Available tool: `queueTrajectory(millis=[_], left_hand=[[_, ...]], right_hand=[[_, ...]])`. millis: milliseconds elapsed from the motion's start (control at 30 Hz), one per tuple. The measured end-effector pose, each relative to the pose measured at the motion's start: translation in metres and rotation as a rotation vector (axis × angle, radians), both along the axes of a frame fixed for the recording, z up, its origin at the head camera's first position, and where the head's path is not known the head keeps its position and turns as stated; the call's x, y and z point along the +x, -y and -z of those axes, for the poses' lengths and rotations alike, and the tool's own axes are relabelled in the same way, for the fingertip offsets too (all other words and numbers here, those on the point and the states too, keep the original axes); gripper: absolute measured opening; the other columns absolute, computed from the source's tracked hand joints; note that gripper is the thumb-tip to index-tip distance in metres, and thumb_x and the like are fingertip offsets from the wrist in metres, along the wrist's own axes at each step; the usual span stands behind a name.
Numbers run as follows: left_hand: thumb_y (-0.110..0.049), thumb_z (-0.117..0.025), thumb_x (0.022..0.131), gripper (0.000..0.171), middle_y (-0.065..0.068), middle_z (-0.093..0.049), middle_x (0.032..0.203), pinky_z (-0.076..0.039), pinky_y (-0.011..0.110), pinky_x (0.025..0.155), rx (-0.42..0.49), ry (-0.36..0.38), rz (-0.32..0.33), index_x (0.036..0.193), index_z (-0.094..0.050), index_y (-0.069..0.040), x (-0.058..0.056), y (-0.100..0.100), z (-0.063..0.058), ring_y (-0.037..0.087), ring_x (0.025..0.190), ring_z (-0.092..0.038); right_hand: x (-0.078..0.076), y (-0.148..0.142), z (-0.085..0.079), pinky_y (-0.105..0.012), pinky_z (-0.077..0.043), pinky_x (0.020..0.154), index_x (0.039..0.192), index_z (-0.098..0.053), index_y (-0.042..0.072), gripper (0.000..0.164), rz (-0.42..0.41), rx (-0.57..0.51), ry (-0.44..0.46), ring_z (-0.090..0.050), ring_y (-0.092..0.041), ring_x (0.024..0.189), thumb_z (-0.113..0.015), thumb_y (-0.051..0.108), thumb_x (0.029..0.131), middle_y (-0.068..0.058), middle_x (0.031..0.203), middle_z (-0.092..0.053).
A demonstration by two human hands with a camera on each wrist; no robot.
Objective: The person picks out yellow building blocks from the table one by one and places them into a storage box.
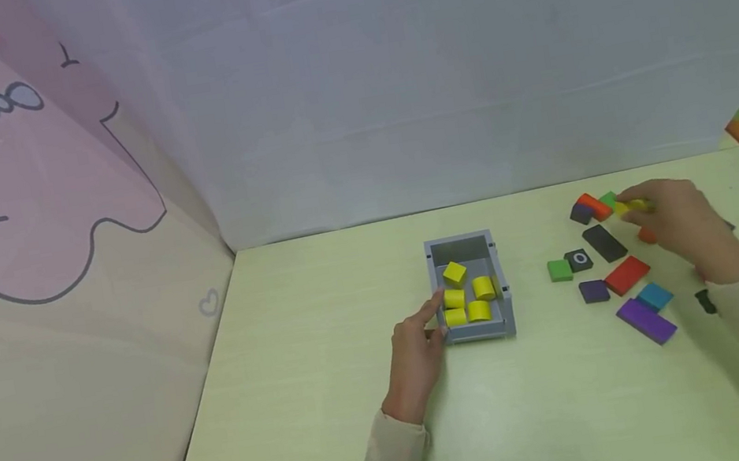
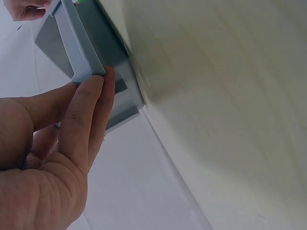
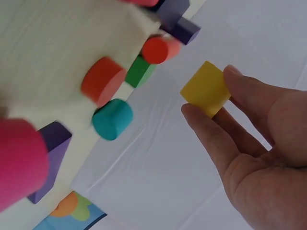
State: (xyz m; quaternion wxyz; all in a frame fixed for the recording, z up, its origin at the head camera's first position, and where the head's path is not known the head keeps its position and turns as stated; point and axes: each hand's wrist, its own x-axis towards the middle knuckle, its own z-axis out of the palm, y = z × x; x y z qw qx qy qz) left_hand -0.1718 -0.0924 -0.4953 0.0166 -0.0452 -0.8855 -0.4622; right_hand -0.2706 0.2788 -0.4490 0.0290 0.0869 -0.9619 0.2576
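A small grey box (image 1: 478, 332) stands on the table with several yellow blocks (image 1: 479, 311) inside. My left hand (image 1: 412, 363) is at the box's near left side; in the left wrist view its thumb and fingers pinch the box's rim (image 2: 79, 45). Over at the right, my right hand (image 1: 684, 223) holds a yellow block (image 3: 206, 88) between thumb and fingertips. In the right wrist view this block is held above the table, apart from the other blocks. Below and around the right hand lie loose coloured blocks, some hidden by the hand and forearm.
Loose blocks right of the box include a green one (image 1: 559, 270), a red one (image 1: 627, 275), a long purple one (image 1: 647, 321) and a black one (image 1: 605, 243). A pink cylinder (image 3: 21, 163) and a teal cylinder (image 3: 112, 120) lie there too. A pale curtain (image 1: 463, 89) hangs behind the table.
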Motion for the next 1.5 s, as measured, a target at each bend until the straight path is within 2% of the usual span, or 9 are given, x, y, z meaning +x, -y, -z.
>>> queueTrajectory(millis=[333, 467, 600, 867, 1000, 1167, 1300, 1500], left_hand=[[0.003, -0.064, 0.081, 0.061, 0.001, -0.049, 0.129, -0.050, 0.028, 0.069, -0.009, -0.004, 0.002, 0.130, -0.047, -0.029, 0.000, 0.000, 0.000, 0.004, 0.079, -0.058], [0.002, -0.064, 0.081, 0.061, 0.001, -0.049, 0.128, -0.050, 0.028, 0.068, -0.006, -0.010, 0.007, 0.131, -0.047, -0.028, 0.000, 0.001, 0.000, 0.004, 0.079, -0.058], [0.002, -0.064, 0.081, 0.061, 0.001, -0.049, 0.129, -0.050, 0.029, 0.069, -0.001, -0.013, 0.015, 0.131, -0.047, -0.028, 0.000, 0.001, 0.000, 0.004, 0.079, -0.058], [0.002, -0.063, 0.081, 0.061, 0.000, -0.049, 0.129, -0.050, 0.029, 0.069, 0.003, -0.012, 0.018, 0.131, -0.046, -0.029, 0.001, 0.001, -0.001, 0.005, 0.080, -0.058], [0.003, -0.063, 0.081, 0.061, 0.002, -0.049, 0.129, -0.050, 0.028, 0.067, 0.004, -0.014, 0.017, 0.131, -0.047, -0.028, 0.000, 0.001, -0.001, 0.004, 0.079, -0.058], [0.002, -0.063, 0.082, 0.061, 0.001, -0.048, 0.129, -0.050, 0.026, 0.064, -0.010, -0.005, 0.013, 0.131, -0.046, -0.029, -0.001, 0.001, 0.000, 0.002, 0.078, -0.058], [0.002, -0.063, 0.082, 0.062, -0.001, -0.048, 0.130, -0.050, 0.025, 0.066, -0.011, 0.010, 0.009, 0.131, -0.046, -0.031, -0.002, 0.001, 0.001, 0.002, 0.078, -0.058], [0.003, -0.064, 0.081, 0.062, 0.001, -0.049, 0.129, -0.050, 0.027, 0.067, 0.000, 0.004, 0.011, 0.131, -0.047, -0.028, -0.001, 0.000, 0.000, 0.004, 0.079, -0.058]], right_hand=[[0.000, 0.030, -0.005, -0.056, -0.046, 0.074, 0.108, -0.061, 0.000, 0.030, -0.114, -0.040, -0.126, -0.055, -0.040, 0.090, -0.065, -0.004, 0.078, -0.024, 0.107, -0.059], [-0.001, 0.042, -0.006, -0.056, -0.046, 0.077, 0.110, -0.061, 0.000, 0.031, -0.142, -0.056, -0.115, -0.055, -0.039, 0.092, -0.064, -0.004, 0.079, -0.024, 0.110, -0.058], [-0.002, 0.054, -0.005, -0.056, -0.045, 0.079, 0.111, -0.060, -0.001, 0.031, -0.160, -0.028, -0.089, -0.053, -0.039, 0.095, -0.064, -0.003, 0.080, -0.025, 0.113, -0.057], [0.000, 0.078, -0.007, -0.051, -0.048, 0.076, 0.110, -0.062, 0.001, 0.032, -0.237, -0.009, -0.144, -0.056, -0.035, 0.095, -0.067, 0.000, 0.079, -0.022, 0.113, -0.058], [0.000, 0.092, -0.009, -0.051, -0.046, 0.081, 0.110, -0.062, 0.002, 0.032, -0.276, 0.000, -0.166, -0.052, -0.034, 0.102, -0.068, 0.001, 0.078, -0.019, 0.113, -0.059], [0.000, 0.110, -0.011, -0.049, -0.046, 0.083, 0.109, -0.063, 0.003, 0.032, -0.323, -0.008, -0.190, -0.053, -0.031, 0.103, -0.069, 0.002, 0.077, -0.016, 0.111, -0.061], [0.000, 0.121, -0.011, -0.050, -0.046, 0.083, 0.109, -0.063, 0.003, 0.031, -0.364, -0.020, -0.193, -0.053, -0.032, 0.103, -0.068, 0.002, 0.078, -0.017, 0.111, -0.060], [0.003, 0.136, -0.010, -0.051, -0.043, 0.086, 0.109, -0.062, 0.003, 0.032, -0.398, -0.039, -0.168, -0.051, -0.032, 0.105, -0.068, 0.000, 0.078, -0.016, 0.112, -0.060]])
